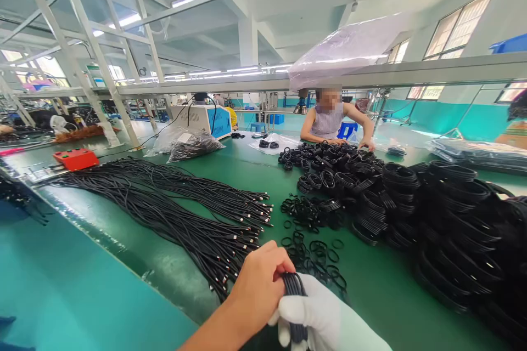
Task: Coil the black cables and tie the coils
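Note:
A coiled black cable (295,286) is held between my two hands near the bottom middle of the view. My left hand (263,274), bare, has its fingers curled against the coil's upper left side. White-gloved, my right hand (315,312) wraps round the coil from the right, thumb in front. Just beyond, loose black bands (315,252) are scattered on the green table (263,170). To the left lie long bundles of straight black cables (164,208), their metal plug ends pointing toward my hands. Part of the held coil is hidden by the fingers.
Tall stacks of coiled black cables (448,230) fill the right side. Across the table sits a co-worker (329,120) with hands at the pile. A red box (76,159), a bagged bundle (193,143) and a blue-white machine (206,118) stand left. A shelf rail (230,86) crosses overhead.

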A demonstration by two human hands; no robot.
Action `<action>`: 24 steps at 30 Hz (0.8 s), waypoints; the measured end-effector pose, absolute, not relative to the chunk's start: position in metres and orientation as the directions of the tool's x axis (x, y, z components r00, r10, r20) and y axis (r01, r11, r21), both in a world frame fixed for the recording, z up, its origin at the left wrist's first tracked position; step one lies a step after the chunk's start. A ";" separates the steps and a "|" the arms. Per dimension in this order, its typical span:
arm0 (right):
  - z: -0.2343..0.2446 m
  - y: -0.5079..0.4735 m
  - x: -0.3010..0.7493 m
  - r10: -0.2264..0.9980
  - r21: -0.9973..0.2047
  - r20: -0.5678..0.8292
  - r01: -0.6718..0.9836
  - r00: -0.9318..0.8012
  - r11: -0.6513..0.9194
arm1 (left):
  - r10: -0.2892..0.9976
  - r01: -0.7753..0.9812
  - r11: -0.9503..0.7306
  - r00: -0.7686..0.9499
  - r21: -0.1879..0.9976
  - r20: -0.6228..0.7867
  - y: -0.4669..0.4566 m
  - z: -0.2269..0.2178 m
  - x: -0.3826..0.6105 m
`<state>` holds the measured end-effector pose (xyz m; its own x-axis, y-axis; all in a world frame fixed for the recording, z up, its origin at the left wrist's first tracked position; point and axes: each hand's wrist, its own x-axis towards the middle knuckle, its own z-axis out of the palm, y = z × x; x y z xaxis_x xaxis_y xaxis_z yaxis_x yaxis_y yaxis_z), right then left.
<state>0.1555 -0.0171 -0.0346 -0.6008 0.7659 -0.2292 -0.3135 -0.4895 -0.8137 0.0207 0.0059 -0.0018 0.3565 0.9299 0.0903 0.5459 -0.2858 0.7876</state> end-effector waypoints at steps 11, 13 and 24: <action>-0.039 -0.021 0.162 0.770 -0.700 -0.214 -0.456 -0.601 -0.550 | 0.924 0.642 -0.331 0.368 0.692 0.100 0.004 -0.009 0.018; -0.036 -0.021 0.167 0.759 -0.631 -0.230 -0.500 -0.610 -0.593 | 0.928 0.589 -0.272 0.371 0.761 0.045 0.015 -0.003 0.009; -0.025 -0.008 0.186 0.849 -0.668 -0.360 -0.528 -0.388 -0.525 | 0.911 0.808 -0.358 0.413 0.468 -0.015 0.081 -0.017 0.010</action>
<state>0.1857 -0.0080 -0.0251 -0.3877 0.8485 -0.3601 -0.5281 -0.5247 -0.6677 0.0102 0.0814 -0.0170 0.4127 0.9107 -0.0145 0.8076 -0.3585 0.4683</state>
